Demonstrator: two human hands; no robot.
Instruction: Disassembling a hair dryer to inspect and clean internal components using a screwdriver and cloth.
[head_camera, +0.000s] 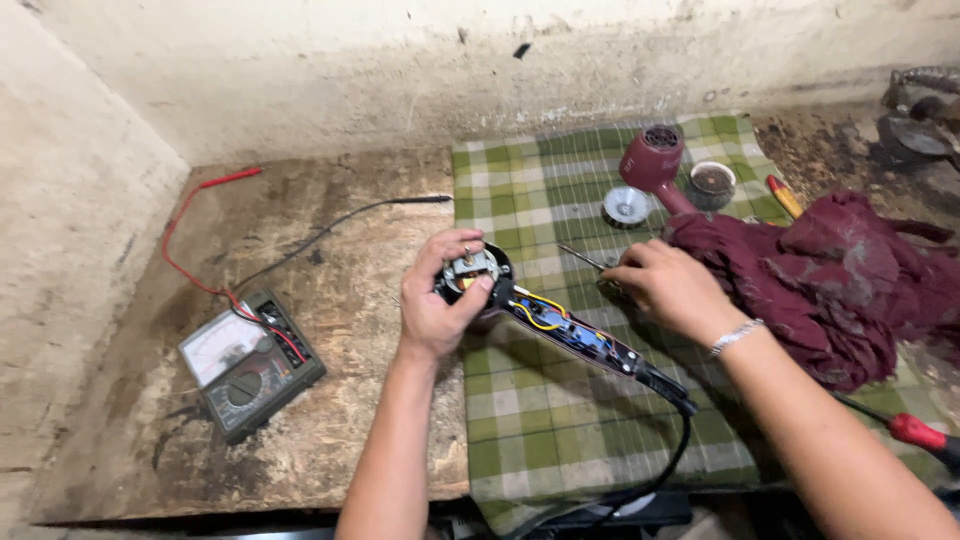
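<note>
Two hands work over a green checked cloth (560, 420). The left hand (436, 300) is clamped around the motor end of an opened hair dryer (530, 310) (wires showing). The right hand (672, 288) rests fingers-down on the cloth; its grip is hidden. Nearby lie a maroon rag (830, 280), a maroon shell (652, 158) and a meter (250, 362). A red-handled screwdriver (915, 432) is cut off.
</note>
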